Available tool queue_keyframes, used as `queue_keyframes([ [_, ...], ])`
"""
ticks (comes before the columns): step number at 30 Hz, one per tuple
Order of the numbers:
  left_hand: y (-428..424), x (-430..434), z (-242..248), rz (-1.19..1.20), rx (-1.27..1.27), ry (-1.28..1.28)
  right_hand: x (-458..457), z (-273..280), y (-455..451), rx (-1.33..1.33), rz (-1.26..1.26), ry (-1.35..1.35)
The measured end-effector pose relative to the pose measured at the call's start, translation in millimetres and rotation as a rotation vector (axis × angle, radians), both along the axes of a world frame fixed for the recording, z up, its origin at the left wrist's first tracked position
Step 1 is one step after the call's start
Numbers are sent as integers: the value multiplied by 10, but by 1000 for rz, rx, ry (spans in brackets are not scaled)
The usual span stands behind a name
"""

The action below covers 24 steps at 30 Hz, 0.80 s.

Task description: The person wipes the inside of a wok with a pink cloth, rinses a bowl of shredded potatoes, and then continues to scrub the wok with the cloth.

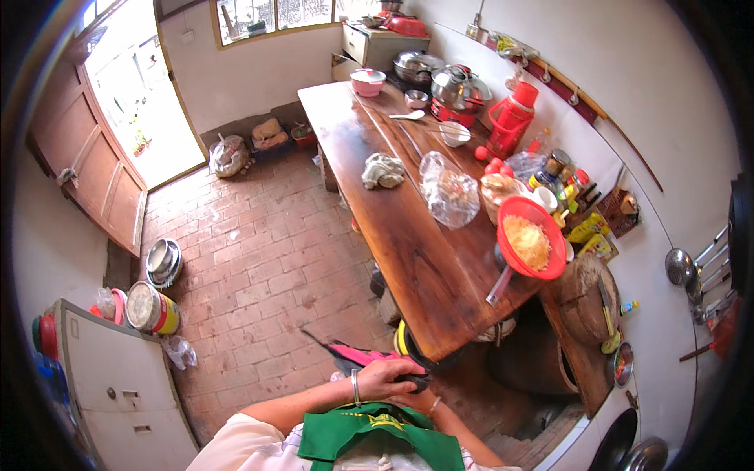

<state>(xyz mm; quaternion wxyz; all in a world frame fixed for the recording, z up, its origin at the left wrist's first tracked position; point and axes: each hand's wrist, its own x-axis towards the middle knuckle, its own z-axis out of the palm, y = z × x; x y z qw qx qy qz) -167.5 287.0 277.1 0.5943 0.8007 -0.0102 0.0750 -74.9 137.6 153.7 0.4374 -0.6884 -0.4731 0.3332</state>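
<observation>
Both hands meet in front of the body, above a green apron [377, 433]. My left hand [387, 380], with a silver bangle [355, 387] on its wrist, lies over a small black item [420, 382] that I cannot identify. Partly beneath it is my right hand [419, 401], mostly hidden, also with a bangle. Which arm is left or right is hard to tell where they cross. A pink and black item [365, 355] shows just beyond the hands. On the wooden table [406, 277] ahead are a crumpled cloth [383, 171], a clear plastic bag [449, 190] and a red basin [533, 238] of shredded food.
A round chopping board [586, 300] with a knife [605, 306] stands right of the table. Bottles, a red thermos [511, 120] and pots [459, 88] line the wall side. A metal cabinet [123, 388], a paint bucket [152, 308] and basins [164, 262] stand at left, near an open door [94, 159].
</observation>
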Motion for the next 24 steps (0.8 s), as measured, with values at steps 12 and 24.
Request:
queue_keyframes([
  [12,2330,-92,-332,441,-574,55,519,439,2104,90,-215,899],
  [24,3926,483,-727,492,51,474,1979,1398,4531,522,-281,767],
])
